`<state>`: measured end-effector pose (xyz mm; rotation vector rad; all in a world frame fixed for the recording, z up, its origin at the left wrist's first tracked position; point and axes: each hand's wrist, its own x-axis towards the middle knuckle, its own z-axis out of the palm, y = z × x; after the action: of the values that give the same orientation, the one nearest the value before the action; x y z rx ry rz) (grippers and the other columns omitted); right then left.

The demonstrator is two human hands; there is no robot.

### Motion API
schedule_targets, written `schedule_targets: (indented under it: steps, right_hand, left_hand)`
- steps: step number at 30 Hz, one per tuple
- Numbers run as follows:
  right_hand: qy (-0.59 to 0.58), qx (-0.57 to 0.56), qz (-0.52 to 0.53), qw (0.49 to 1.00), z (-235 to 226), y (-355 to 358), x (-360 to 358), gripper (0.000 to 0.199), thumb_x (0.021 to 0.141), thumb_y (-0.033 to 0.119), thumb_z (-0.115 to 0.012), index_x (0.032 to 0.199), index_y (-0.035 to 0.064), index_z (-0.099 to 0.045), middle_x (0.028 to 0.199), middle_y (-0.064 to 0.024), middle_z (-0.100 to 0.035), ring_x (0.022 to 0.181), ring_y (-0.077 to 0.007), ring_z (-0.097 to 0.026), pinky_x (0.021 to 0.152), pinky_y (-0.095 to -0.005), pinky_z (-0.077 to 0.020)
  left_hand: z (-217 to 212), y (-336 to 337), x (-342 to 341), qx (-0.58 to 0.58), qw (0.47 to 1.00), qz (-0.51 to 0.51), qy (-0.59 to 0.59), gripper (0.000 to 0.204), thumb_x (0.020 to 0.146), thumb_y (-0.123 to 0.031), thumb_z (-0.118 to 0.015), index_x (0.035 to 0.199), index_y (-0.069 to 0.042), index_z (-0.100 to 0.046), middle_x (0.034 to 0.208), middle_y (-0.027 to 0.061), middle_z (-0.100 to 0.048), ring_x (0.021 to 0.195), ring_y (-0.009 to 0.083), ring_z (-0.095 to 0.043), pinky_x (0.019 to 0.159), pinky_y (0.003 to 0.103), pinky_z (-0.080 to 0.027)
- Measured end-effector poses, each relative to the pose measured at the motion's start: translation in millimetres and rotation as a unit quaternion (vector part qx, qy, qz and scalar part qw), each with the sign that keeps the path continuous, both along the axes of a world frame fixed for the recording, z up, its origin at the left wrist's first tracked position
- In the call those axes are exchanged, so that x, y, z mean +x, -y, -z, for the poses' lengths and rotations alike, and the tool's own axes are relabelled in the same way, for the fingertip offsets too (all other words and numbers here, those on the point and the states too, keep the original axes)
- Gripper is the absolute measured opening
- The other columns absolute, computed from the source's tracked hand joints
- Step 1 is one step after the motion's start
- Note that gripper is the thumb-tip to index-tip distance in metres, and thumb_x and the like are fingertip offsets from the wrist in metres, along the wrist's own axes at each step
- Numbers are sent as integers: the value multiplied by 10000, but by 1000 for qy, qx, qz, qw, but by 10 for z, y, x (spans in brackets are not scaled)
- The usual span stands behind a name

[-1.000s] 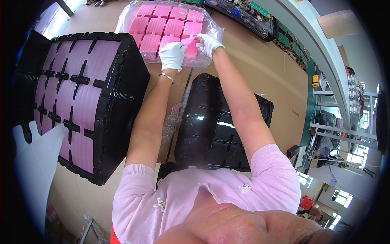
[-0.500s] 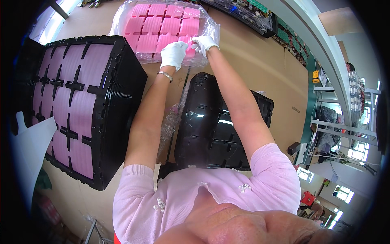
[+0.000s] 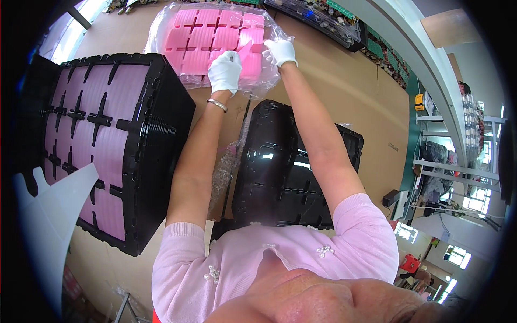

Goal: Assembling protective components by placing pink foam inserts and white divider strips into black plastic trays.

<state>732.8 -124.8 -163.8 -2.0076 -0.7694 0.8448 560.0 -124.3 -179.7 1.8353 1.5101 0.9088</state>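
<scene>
Left hand being held curled over pink stack, right hand narrow at clear bag; grips can't be told.

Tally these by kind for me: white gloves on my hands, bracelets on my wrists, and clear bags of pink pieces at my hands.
White gloves (left hand, right hand): 2
Silver bracelet: 1
Clear bag of pink pieces: 1
Total: 4

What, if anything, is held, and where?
Cannot be told: the left hand is over the pink pieces, the right hand at the right side of the bag, grips unclear.
</scene>
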Motion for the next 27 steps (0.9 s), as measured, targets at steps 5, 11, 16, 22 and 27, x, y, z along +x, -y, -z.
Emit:
schedule_targets:
  steps: [5,11,16,22,27]
  right_hand:
    - [-325,-21,42,944,-93,-198,-89,584,894,415,-589,1232,-48,-482,965,-249,-646,810,-371,-656,697,-469,-557]
    - [-136,-69,-105,983,353,-969,-262,480,856,308,-626,1267,70,-558,1225,-232,-593,1090,-366,-604,884,-417,-503]
    - [-13,1,16,1000,519,-943,78,197,748,67,-662,921,-27,-659,809,-112,-658,682,-211,-628,629,-349,-513]
    - [-123,-53,-50,990,-45,-391,872,70,755,67,-660,788,6,-670,698,-71,-642,585,-185,-615,549,-337,-489]
    - [-31,-76,-70,994,-403,236,909,67,769,106,-681,741,45,-682,690,-40,-645,589,-155,-596,544,-304,-461]
  left_hand:
    - [-186,78,-16,168,984,34,-39,181,867,-251,-563,841,-107,-669,748,103,-658,746,300,-645,687,422,-490]
    - [-97,118,-188,289,944,62,-148,138,862,-206,-574,776,-107,-618,722,72,-641,705,281,-633,656,410,-492]
    - [-126,552,-82,43,994,-23,98,307,911,-341,-607,1026,-61,-659,922,146,-684,773,263,-667,723,374,-524]
    - [53,789,-387,-418,466,84,776,921,875,-642,-478,1483,-24,-168,1509,212,-255,1367,392,-287,1122,480,-259]
    - [75,582,-515,-332,414,141,836,1061,777,-806,-388,1528,-128,-71,1582,180,-74,1449,390,-74,1170,544,-62]
